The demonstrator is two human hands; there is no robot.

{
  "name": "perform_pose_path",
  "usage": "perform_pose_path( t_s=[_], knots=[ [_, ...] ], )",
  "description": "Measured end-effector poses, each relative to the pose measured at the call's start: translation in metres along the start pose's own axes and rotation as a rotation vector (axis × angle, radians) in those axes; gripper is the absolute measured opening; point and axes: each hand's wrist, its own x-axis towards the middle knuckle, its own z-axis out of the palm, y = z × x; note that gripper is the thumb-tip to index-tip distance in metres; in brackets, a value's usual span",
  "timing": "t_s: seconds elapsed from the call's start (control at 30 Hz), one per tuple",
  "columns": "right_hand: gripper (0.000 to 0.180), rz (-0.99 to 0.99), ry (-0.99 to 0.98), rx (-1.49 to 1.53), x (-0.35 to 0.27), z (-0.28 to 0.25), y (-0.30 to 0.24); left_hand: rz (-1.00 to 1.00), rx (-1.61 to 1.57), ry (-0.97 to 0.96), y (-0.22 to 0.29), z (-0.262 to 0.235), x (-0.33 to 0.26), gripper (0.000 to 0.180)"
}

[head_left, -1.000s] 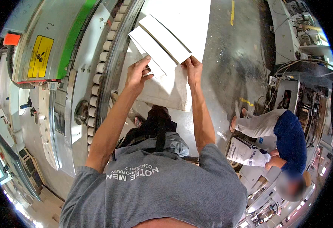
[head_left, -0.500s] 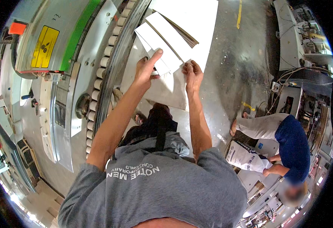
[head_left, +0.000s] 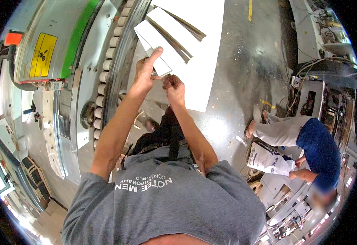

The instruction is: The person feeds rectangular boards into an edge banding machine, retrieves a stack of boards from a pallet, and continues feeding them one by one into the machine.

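A bundle of folded white cardboard sheets (head_left: 170,36) is held up in front of me, above a larger white sheet (head_left: 205,61) lying over the concrete floor. My left hand (head_left: 145,73) grips the bundle's near edge, thumb up along its side. My right hand (head_left: 173,86) is closed just below the bundle's lower corner, pinching at it close to the left hand. Both forearms reach up from my grey shirt.
A large machine (head_left: 64,81) with a curved metal rim, a row of pale rollers (head_left: 107,77), a green band and a yellow warning label runs along the left. On the right a person in a blue top (head_left: 313,151) crouches over a white sack (head_left: 268,159). Cables and equipment fill the far right.
The bundle has been lifted and drawn closer to the machine. My right hand has slid from the sheets' right edge to the lower corner beside the left hand.
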Motion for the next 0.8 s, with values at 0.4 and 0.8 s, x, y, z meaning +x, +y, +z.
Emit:
perform_pose_path(
  t_s=[0.4,0.8],
  knots=[
    [0.067,-0.700,0.083,-0.805,-0.037,-0.013,-0.129,0.030,-0.127,0.000,0.013,0.000,-0.020,0.053],
    [0.054,-0.687,-0.202,-0.551,-0.098,-0.056,-0.156,1.086,0.937,0.198,0.062,-0.058,-0.156,0.082]
  ],
)
